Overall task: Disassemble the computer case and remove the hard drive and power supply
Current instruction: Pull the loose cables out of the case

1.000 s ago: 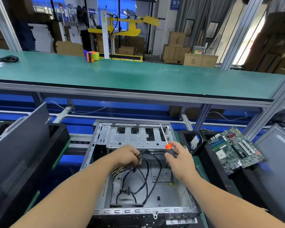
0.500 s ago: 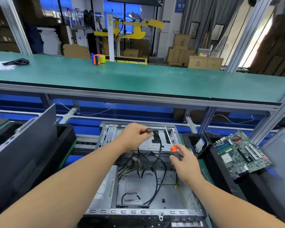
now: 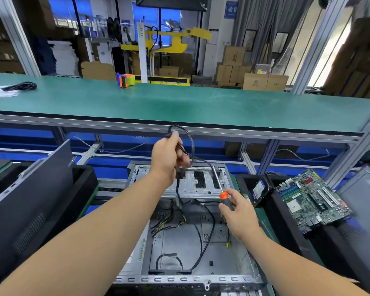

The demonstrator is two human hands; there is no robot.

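- Left hand (image 3: 169, 155) raised above the open computer case (image 3: 192, 242), fingers curled tight round a loop of black cable (image 3: 189, 146); the cable trails down from the fist into the case.
- Right hand (image 3: 238, 212) lower and to the right of the left, wrapped round the handle of an orange-collared screwdriver (image 3: 219, 185), shaft pointing up toward the left hand.
- Case lies open directly under both hands, more loose wires on its floor below the right hand.
- Hard drive (image 3: 260, 190) seems already out, standing in the black bin just right of the right hand; motherboard (image 3: 312, 199) further right.
- Power supply: likely the box under the left forearm, mostly hidden, can't confirm.
- Handling guess: cable is light, limp and snag-prone, so pull at the connector, not mid-run. PSU probably heavy and rigid with sharp edges; take it by the body, never by the wires.
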